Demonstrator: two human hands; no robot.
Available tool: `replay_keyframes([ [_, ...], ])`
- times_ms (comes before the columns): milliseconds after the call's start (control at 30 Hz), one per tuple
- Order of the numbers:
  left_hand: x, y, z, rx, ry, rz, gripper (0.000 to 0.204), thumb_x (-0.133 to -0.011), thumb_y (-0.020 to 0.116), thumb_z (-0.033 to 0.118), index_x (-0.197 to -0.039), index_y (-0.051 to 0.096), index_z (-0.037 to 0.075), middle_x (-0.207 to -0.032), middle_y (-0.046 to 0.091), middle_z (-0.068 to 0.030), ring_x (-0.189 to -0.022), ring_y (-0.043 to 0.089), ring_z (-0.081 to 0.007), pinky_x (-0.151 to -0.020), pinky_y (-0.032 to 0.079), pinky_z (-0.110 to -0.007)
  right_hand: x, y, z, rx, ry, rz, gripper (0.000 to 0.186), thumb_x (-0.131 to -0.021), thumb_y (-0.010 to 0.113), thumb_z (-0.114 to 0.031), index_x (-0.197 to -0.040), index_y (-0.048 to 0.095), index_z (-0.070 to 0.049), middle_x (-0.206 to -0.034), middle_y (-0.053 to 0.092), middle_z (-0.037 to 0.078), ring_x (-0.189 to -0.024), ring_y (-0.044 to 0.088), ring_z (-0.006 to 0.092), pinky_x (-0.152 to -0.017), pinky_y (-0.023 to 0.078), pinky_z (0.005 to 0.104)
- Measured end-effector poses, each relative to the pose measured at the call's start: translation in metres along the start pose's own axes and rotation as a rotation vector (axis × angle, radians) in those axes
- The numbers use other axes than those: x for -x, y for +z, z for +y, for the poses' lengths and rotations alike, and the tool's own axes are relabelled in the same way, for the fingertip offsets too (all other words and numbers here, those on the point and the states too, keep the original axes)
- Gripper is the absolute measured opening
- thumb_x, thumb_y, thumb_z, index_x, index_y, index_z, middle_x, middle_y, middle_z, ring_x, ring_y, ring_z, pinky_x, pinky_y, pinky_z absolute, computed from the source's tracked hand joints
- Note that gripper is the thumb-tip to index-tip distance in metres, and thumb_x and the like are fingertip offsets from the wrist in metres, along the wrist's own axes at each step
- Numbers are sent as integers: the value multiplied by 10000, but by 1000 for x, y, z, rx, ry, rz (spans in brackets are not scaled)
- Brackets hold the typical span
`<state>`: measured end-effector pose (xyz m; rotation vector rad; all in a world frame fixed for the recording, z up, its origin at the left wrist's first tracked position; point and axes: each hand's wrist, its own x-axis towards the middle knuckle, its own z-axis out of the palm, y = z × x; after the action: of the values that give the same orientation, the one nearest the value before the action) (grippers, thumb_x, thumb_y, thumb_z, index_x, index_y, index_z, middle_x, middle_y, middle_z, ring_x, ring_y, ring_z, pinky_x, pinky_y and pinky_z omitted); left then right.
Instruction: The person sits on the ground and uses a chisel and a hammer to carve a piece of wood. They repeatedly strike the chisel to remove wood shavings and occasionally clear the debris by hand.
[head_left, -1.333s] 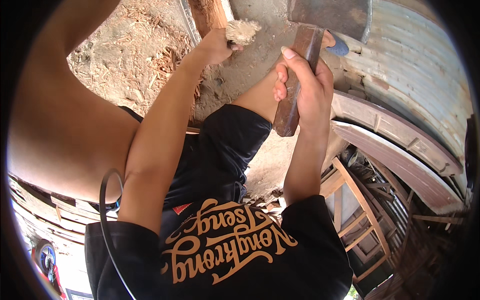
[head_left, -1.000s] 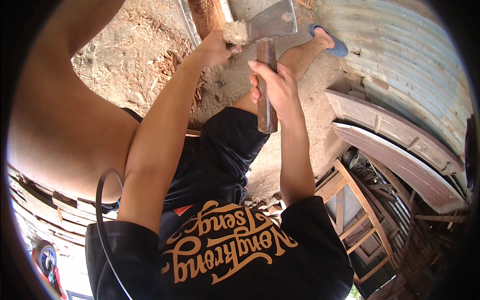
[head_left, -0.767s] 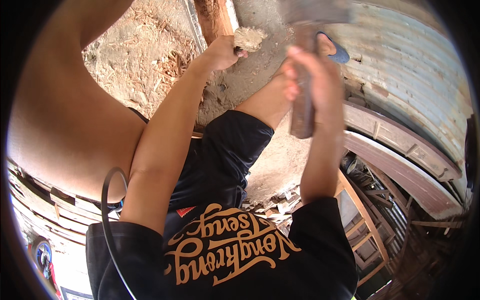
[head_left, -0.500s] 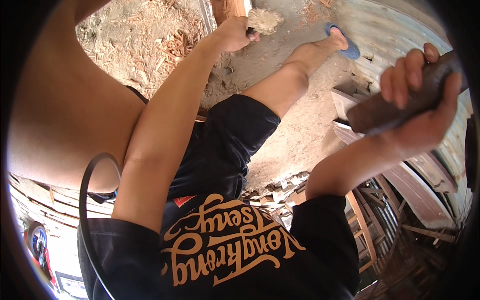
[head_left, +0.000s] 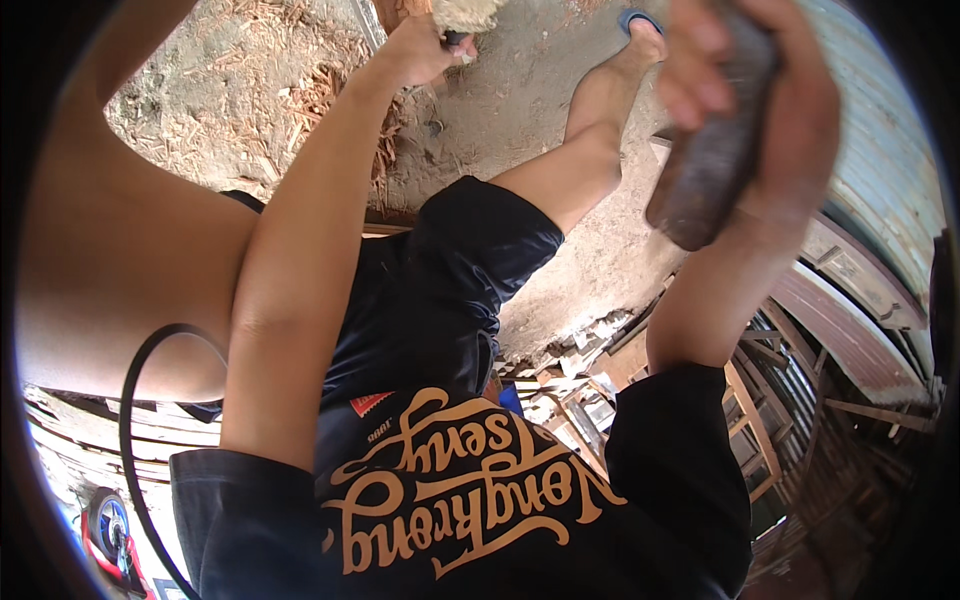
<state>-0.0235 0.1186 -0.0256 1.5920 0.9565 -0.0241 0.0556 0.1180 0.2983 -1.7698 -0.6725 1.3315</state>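
My left hand (head_left: 415, 52) is closed around what looks like a chisel, its pale, frayed wooden handle end (head_left: 468, 12) sticking out above the fist. A dark band shows just under the frayed end; the blade is hidden. Beneath that hand is a reddish-brown piece of wood (head_left: 390, 12), cut off by the upper edge. My right hand (head_left: 800, 110), raised and smeared by motion, grips a thick dark wooden club (head_left: 705, 180). The club's blunt end points down toward my forearm, and its other end runs up between fingers and thumb.
Wood chips (head_left: 315, 105) lie scattered over the dirt floor (head_left: 500, 110). My leg stretches out to a blue sandal (head_left: 632, 18). Corrugated metal sheeting (head_left: 880, 170) and stacked boards (head_left: 850, 330) stand at the right. A black cable (head_left: 128, 400) loops at the left, near a wheel (head_left: 108, 520).
My right hand has swung left and upward in the picture with the club, which now stands more upright. The whole view has shifted; my left hand appears farther left and higher, still gripping the chisel.
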Motion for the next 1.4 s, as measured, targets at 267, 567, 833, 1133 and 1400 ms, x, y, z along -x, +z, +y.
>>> replay_keyframes([
  [267, 12, -25, 21, -18, -18, -5, 319, -908, 709, 331, -969, 739, 18, -887, 742, -127, -752, 694, -214, -719, 547, -371, -38, -6, 85, 469, 150, 34, 222, -910, 599, -205, -775, 581, -29, -615, 575, 44, -505, 555, 117, -484, 459, 265],
  [567, -26, 10, -19, 119, 83, 95, 343, -897, 694, 279, -1042, 679, -31, -973, 737, -156, -918, 713, -269, -792, 556, -370, -19, 22, -10, 321, 154, 38, 160, -879, 578, -130, -966, 519, -10, -642, 527, 15, -449, 478, 99, -415, 437, 245],
  [833, -5, -7, -1, 152, 136, 189, 415, -782, 707, 318, -1075, 642, 32, -899, 684, -229, -892, 680, -372, -787, 536, -431, -34, -6, 86, 746, 21, -10, 254, -918, 560, -192, -703, 589, -60, -614, 593, 35, -495, 533, 124, -495, 451, 266],
  [1133, -7, -14, -2, 154, -6, 70, 454, -762, 737, 259, -1135, 634, 21, -1002, 694, -233, -972, 681, -359, -836, 541, -423, -33, -23, -7, 221, 113, -163, 297, -993, 509, -160, -1199, 508, 54, -719, 456, -17, -486, 390, 45, -441, 360, 209],
  [1400, -16, -8, -7, 20, -8, 46, 355, -870, 690, 254, -1099, 654, -15, -1003, 715, -193, -942, 700, -284, -814, 551, -378, -51, -7, 93, 665, 92, -4, 203, -966, 532, -200, -1033, 592, -19, -705, 537, 10, -554, 508, 86, -596, 442, 244],
])
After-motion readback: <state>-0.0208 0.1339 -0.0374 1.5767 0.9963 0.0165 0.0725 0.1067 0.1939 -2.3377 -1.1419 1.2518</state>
